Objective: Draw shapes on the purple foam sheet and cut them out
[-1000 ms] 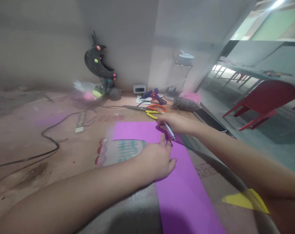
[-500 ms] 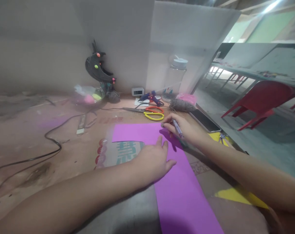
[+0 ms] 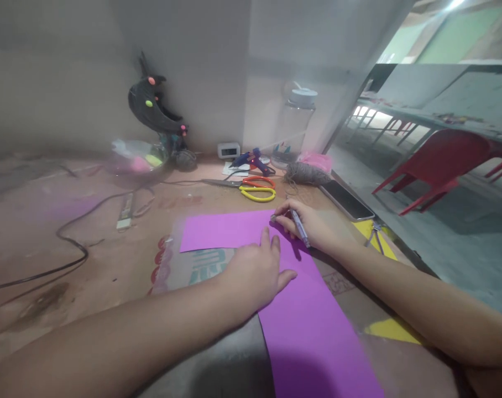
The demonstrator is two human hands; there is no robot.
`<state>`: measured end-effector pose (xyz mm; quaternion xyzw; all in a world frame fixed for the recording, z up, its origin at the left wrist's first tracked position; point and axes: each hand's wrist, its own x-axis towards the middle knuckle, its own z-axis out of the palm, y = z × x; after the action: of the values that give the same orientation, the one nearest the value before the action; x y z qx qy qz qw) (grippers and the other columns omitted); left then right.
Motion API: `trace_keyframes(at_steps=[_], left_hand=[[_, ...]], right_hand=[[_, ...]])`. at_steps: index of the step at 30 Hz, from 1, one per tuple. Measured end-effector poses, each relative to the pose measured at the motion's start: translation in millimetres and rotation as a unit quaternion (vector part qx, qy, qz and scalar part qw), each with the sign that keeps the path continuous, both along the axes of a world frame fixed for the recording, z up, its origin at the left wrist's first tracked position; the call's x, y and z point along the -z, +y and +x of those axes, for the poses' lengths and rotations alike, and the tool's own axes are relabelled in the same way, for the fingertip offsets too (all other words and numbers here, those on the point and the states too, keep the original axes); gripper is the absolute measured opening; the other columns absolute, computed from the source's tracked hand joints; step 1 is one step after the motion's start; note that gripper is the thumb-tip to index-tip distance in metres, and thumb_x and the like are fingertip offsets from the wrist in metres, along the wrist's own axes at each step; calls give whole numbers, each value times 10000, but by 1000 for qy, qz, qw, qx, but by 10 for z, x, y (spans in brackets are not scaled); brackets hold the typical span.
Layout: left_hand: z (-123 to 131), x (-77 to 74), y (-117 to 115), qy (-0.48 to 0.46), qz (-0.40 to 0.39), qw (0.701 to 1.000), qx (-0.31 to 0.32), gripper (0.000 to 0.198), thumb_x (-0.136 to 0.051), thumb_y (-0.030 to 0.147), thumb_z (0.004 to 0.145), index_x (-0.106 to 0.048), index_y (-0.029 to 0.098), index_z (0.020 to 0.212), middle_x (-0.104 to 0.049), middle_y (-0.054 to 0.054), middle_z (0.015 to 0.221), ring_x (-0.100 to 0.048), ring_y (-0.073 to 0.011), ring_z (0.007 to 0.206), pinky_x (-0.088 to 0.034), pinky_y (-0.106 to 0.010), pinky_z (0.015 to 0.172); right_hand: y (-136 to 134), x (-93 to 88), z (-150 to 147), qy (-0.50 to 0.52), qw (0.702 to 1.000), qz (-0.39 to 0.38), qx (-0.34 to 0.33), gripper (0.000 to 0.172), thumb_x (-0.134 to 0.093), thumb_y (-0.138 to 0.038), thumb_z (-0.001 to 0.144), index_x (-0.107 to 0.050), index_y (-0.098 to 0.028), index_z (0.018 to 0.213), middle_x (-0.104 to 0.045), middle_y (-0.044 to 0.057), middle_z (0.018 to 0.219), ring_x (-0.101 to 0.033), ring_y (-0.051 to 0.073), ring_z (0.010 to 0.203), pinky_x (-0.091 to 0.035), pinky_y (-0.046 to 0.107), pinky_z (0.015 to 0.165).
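Observation:
A purple sheet of paper (image 3: pixel 317 331), bent like an L, lies on the table in front of me. My left hand (image 3: pixel 257 271) presses flat on it near the inner corner, fingers stretched and thumb apart. At the sheet's upper right corner, my right hand (image 3: pixel 307 221) pinches a small greyish piece (image 3: pixel 273 218) between thumb and fingertips, touching the paper; it may be an eraser. A light purple pen (image 3: pixel 301 228) is tucked between the fingers of the same hand, slanting back over the knuckles.
Beyond the paper lie scissors (image 3: pixel 257 193) with orange and yellow handles, a blue glue gun (image 3: pixel 255 161), grey yarn (image 3: pixel 307 174) and a phone (image 3: pixel 346 200). A clear bottle (image 3: pixel 294 124) stands behind. A black cord (image 3: pixel 83 249) runs along the left. Yellow paper (image 3: pixel 392 330) lies at right.
The view has shifted slightly. My right hand's fingertips have come a little lower on the sheet, with the small piece now showing more. My left hand stays spread on the paper.

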<state>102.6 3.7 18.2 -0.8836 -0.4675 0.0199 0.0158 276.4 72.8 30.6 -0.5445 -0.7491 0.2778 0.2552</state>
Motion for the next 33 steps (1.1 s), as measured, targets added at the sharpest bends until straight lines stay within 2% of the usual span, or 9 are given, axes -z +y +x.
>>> trace_keyframes(at_steps=[3, 9, 13, 15, 18, 21, 27, 29, 33], left_hand=[[6, 55, -12, -2, -3, 1000, 1, 824, -431, 626, 1036, -402, -6, 1565, -428, -356, 1567, -762, -353, 984, -614, -406, 746], [35, 18, -22, -38, -16, 999, -15, 718, -481, 605, 1020, -559, 24, 1435, -536, -322, 1489, -772, -340, 923, -616, -403, 730], [52, 13, -36, -29, -12, 999, -20, 766, -473, 581, 1031, -472, -19, 1507, -554, -351, 1449, -760, -365, 987, -614, -399, 709], [59, 30, -41, -29, -12, 999, -18, 789, -465, 587, 1033, -435, -19, 1538, -538, -361, 1462, -756, -369, 1009, -611, -394, 709], [70, 45, -39, -32, -21, 999, -18, 765, -458, 574, 1038, -441, 4, 1547, -502, -362, 1505, -757, -361, 1017, -609, -389, 743], [81, 32, -32, -17, -28, 999, -6, 715, -442, 528, 1053, -445, 15, 1551, -487, -358, 1523, -757, -354, 1024, -605, -388, 774], [90, 19, -56, -11, -9, 1000, 1, 706, -420, 508, 1064, -455, -22, 1529, -576, -370, 1416, -762, -358, 989, -607, -383, 709], [88, 17, -62, -16, -8, 1000, -5, 717, -426, 523, 1061, -447, -11, 1538, -581, -363, 1413, -756, -361, 1012, -606, -382, 715], [94, -9, -51, -21, -36, 999, -14, 717, -454, 525, 1050, -452, 0, 1538, -452, -370, 1543, -739, -364, 1091, -605, -389, 786]], right_hand=[[35, -14, -10, -33, 999, 25, -22, 106, -619, -322, 937, -649, -221, 946, -688, 19, 735, -611, 180, 620, -448, 291, 591], [468, 144, -225, -116, 962, 145, -202, 99, -589, -179, 866, -687, -187, 878, -656, 61, 906, -598, 205, 844, -450, 310, 760], [698, 216, -396, -124, 957, 176, -196, 140, -551, -157, 855, -681, -185, 900, -619, 64, 946, -564, 205, 853, -430, 311, 768], [721, 202, -379, -104, 959, 169, -203, 125, -549, -170, 865, -670, -179, 894, -638, 70, 956, -581, 211, 876, -441, 317, 785], [664, 120, -239, -65, 958, 123, -251, 82, -570, -208, 879, -643, -182, 850, -689, 61, 912, -628, 203, 859, -467, 310, 786], [606, 51, -137, -69, 957, 81, -269, 61, -582, -214, 877, -622, -192, 836, -707, 53, 897, -643, 190, 826, -475, 296, 762], [717, 129, -362, -105, 952, 150, -246, 11, -590, -204, 820, -595, -198, 812, -643, 41, 867, -570, 195, 831, -405, 289, 725], [735, 110, -400, -102, 952, 145, -250, 36, -576, -199, 821, -572, -199, 785, -629, 36, 853, -559, 187, 811, -398, 286, 714], [648, -61, -262, -101, 944, 87, -300, 131, -591, -225, 849, -525, -205, 737, -604, 16, 798, -548, 163, 750, -408, 271, 687]])
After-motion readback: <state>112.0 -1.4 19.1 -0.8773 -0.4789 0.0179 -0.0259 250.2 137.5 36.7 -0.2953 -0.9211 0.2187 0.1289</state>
